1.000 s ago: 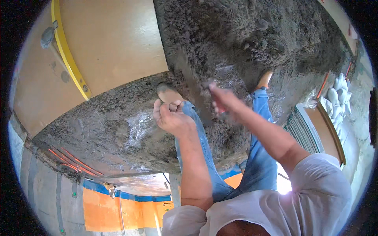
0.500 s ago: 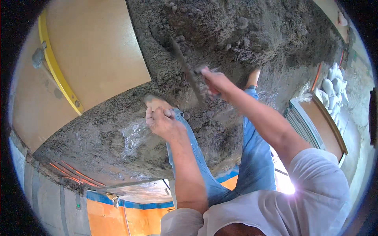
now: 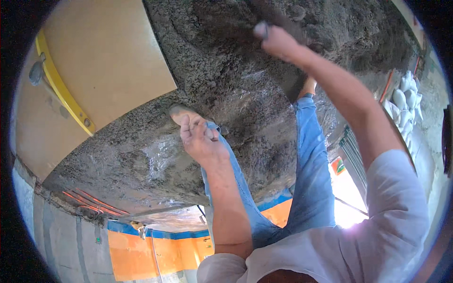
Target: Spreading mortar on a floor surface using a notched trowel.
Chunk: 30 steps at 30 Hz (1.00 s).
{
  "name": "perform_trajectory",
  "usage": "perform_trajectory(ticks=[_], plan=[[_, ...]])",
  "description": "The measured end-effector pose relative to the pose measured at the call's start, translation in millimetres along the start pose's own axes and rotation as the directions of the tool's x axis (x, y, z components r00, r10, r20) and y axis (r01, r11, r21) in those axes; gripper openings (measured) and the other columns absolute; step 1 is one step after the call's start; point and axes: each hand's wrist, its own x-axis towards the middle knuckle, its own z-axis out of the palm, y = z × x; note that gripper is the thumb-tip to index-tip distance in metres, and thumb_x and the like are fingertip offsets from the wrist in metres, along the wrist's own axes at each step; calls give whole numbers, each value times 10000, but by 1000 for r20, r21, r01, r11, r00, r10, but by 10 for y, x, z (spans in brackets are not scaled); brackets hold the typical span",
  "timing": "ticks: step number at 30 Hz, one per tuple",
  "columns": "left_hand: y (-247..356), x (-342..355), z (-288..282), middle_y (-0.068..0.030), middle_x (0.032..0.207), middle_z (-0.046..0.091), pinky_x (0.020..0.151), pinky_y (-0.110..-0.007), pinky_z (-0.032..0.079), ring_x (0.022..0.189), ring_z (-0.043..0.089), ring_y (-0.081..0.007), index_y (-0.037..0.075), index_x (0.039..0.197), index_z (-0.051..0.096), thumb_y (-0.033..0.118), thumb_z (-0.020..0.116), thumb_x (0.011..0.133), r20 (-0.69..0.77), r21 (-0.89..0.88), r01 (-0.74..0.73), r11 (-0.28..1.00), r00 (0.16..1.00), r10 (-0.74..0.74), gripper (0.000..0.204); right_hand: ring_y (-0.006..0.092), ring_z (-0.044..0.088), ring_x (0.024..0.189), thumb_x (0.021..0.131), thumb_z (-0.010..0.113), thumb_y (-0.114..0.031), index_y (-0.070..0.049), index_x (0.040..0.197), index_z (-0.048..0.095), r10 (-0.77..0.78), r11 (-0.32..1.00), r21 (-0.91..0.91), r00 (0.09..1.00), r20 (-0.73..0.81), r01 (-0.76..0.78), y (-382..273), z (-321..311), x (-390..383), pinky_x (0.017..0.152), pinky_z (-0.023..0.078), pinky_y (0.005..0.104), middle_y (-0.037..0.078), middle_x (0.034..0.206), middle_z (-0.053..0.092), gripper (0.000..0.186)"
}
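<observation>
My right hand point(image 3: 282, 43) is closed around the handle of a long, flat plastering trowel point(image 3: 293, 86). The trowel is blurred, its dark blade low over the grey mortar bed point(image 3: 203, 61), close to my right foot point(image 3: 309, 87). I cannot tell whether the blade touches the mortar. Over my left shin, beside my left foot point(image 3: 179, 113), my left hand point(image 3: 203, 141) hangs with fingers half curled and a little apart. Nothing shows in it.
At the left, large beige tiles point(image 3: 113, 56) carry a yellow spirit level point(image 3: 66, 94) and a mallet point(image 3: 37, 73). White bags point(image 3: 406, 101) are piled at the right beside stacked panels point(image 3: 354, 148). Orange pipes point(image 3: 96, 203) run along the wall base at lower left.
My right hand has swept the trowel up and away from me, slightly right, across the mortar. My left hand has shifted slightly right, its fingers a little looser.
</observation>
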Motion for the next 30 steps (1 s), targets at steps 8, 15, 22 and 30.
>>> perform_trajectory(ticks=[8,15,22,30], plan=[[-44,13,125,-24,766,541,480,-267,360,532,422,-98,26,1189,450,-17,508,768,59,-65,85,994,995,-81,427,381,620,895,743,570,-148,-56,1049,598,125,964,-250,982,139,-88,473,83,-797,795,500,467,222,936,640,320],[-85,-130,260,-1,684,438,490,-286,352,517,386,-116,8,1145,440,-4,432,754,55,-87,145,986,989,-140,392,299,619,706,803,538,-201,-75,867,572,-167,944,-296,985,-45,146,-617,-910,1105,609,481,429,151,721,602,145],[-2,-23,180,0,685,425,491,-294,329,515,377,-117,20,1155,438,3,438,767,49,-114,224,968,974,-220,388,360,631,931,721,570,-151,10,937,634,154,987,-62,970,187,-145,-127,154,27,810,506,441,214,969,649,276],[38,-50,278,0,685,486,532,-299,390,541,442,-123,52,1196,458,79,504,866,112,-116,324,939,944,-311,335,429,607,773,830,487,-182,-27,950,595,-23,992,-123,950,-312,-16,540,-824,-54,676,485,486,253,802,619,224]])
